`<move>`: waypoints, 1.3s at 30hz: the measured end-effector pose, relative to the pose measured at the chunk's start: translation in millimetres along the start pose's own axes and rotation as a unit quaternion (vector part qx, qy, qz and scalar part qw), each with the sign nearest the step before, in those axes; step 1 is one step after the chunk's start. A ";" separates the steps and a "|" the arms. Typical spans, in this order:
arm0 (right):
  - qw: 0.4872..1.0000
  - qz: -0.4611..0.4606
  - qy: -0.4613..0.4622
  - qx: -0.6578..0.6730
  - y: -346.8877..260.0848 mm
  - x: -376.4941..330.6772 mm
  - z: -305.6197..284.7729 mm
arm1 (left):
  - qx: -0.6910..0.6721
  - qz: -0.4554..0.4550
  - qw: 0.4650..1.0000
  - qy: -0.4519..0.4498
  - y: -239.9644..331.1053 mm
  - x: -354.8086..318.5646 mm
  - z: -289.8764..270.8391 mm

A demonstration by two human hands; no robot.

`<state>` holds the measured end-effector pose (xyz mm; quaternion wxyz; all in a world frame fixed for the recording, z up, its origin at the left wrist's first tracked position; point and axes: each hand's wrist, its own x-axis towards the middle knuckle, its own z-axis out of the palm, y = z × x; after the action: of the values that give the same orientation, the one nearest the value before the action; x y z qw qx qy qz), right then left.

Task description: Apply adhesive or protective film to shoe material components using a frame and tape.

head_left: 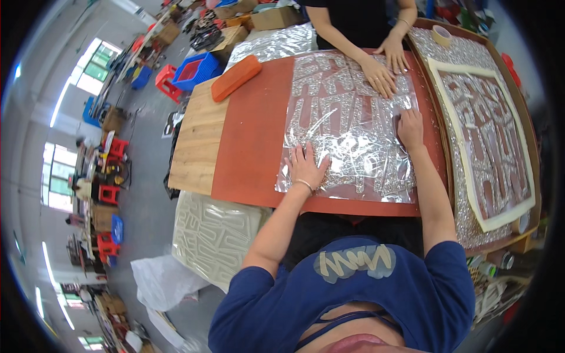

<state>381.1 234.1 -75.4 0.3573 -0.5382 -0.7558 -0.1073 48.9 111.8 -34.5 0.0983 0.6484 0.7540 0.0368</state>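
A shiny clear film sheet (359, 162) lies over glittering, stone-covered cut-out shapes on a reddish-brown mat (253, 141). My left hand (307, 167) rests flat on the sheet's near left part, fingers spread. Along the sheet's right edge, my right hand (411, 128) is closed with its fingers curled; what is in it, if anything, is hidden. Across the table, a co-worker presses one hand (379, 76) on the film's far part. The co-worker's other hand (394, 52) lies beside it at the far right corner.
A long orange block (236, 78) lies at the mat's far left, next to a bare wooden board (197, 138). On my right, a tray of glittering stones holds a cream-framed stencil (489, 226) and a tape roll (441, 36). A pale patterned sheet (219, 235) sits below the table's left edge.
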 end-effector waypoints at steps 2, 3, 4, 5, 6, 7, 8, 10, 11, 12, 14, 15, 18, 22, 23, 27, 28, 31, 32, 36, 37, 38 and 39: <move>1.000 -0.016 0.000 0.012 -3.4 0.1 3.3 | -0.124 -0.039 0.990 -0.058 -13.9 33.1 -30.0; 1.000 -0.018 0.000 0.019 -8.2 -0.3 4.1 | -0.235 -0.072 0.967 -0.065 -32.3 61.9 -52.2; 1.000 -0.021 -0.005 0.020 -9.3 -3.9 2.3 | -0.443 -0.068 0.884 -0.137 -45.9 83.9 -84.2; 1.000 -0.019 0.009 0.010 -8.8 -5.9 -0.4 | -0.489 -0.118 0.852 -0.144 -46.0 99.1 -115.6; 0.999 -0.022 0.026 0.005 -13.7 -1.3 -1.0 | -0.510 -0.131 0.842 -0.116 -65.9 118.8 -132.8; 0.999 -0.024 0.027 0.006 -16.3 -0.9 -1.6 | -0.530 -0.143 0.831 -0.092 -81.0 133.2 -141.8; 1.000 -0.012 0.024 0.000 -13.0 -4.0 -2.8 | -0.531 -0.140 0.831 -0.095 -81.9 140.6 -146.9; 1.000 0.004 0.021 -0.008 -9.5 -8.2 -8.2 | -0.493 -0.142 0.857 -0.038 -76.7 147.7 -153.0; 1.000 0.007 0.019 -0.009 -9.0 -8.5 -9.0 | -0.493 -0.140 0.858 -0.040 -73.9 148.3 -146.8; 1.000 0.009 0.018 -0.007 -10.9 -7.3 -10.0 | -0.435 -0.140 0.890 -0.006 -77.9 148.3 -133.4; 1.000 0.009 0.016 -0.004 -13.6 -3.5 -9.5 | -0.264 -0.163 0.950 0.024 -94.8 147.3 -98.7; 1.000 0.010 0.011 -0.003 -14.4 -4.1 -8.5 | -0.150 -0.186 0.971 0.015 -102.4 141.3 -78.8; 1.000 0.007 0.017 -0.009 -9.1 -10.4 -10.3 | -0.022 -0.203 0.979 0.026 -96.1 84.3 -23.7; 1.000 0.012 0.003 -0.007 -9.1 -11.4 -10.7 | 0.008 -0.166 0.980 0.106 -111.9 67.4 5.4; 1.000 0.020 -0.003 -0.005 -10.0 -9.9 -8.8 | 0.008 -0.165 0.981 0.102 -115.0 65.6 7.2; 0.999 0.025 0.031 -0.026 -14.7 -5.5 -8.7 | 0.001 -0.149 0.983 0.110 -121.1 67.9 4.4; 0.998 0.032 0.031 -0.034 -14.3 -5.7 -8.3 | -0.004 -0.155 0.981 0.113 -121.4 65.9 5.6; 0.997 0.069 0.039 -0.004 -14.1 -5.6 -8.7 | -0.012 -0.156 0.981 0.118 -117.9 61.7 6.3; 0.994 0.095 0.052 -0.016 -14.5 -5.9 -9.1 | -0.010 -0.159 0.980 0.119 -116.3 60.9 6.4; 0.987 0.136 0.077 -0.039 -1.1 -10.6 -3.4 | -0.006 -0.158 0.978 0.133 -114.3 61.4 9.8; 0.987 0.136 0.077 -0.036 -1.4 -10.3 -3.5 | -0.005 -0.161 0.978 0.135 -114.6 61.7 10.6; 0.989 0.112 0.087 -0.051 -1.1 -10.6 -4.3 | -0.004 -0.158 0.976 0.150 -114.6 62.3 11.8; 0.989 0.112 0.086 -0.052 -2.4 -10.6 -4.8 | -0.005 -0.157 0.976 0.149 -118.8 62.9 13.5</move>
<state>382.8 222.7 -78.3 0.4021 -0.6261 -0.6506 -0.1516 -72.5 154.2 -75.7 -0.0077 0.5084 0.8526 0.1205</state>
